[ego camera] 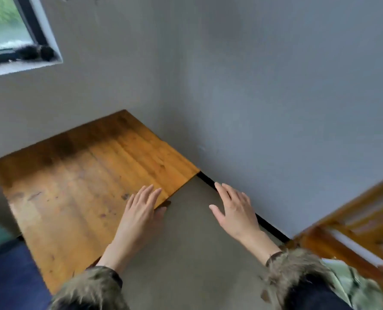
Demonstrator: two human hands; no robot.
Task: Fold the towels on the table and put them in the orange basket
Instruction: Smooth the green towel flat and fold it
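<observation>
A bare wooden table fills the left half of the head view, pushed into a grey wall corner. No towel and no orange basket show in the frame. My left hand reaches over the table's right edge with fingers straight and spread, holding nothing. My right hand hovers over the grey floor to the right of the table, fingers straight and apart, holding nothing. Both wrists come out of fur-trimmed sleeves.
A wooden slatted chair or rack stands at the right, against the wall. Grey floor lies between it and the table. A window sits at the upper left. Dark blue cloth shows at the lower left.
</observation>
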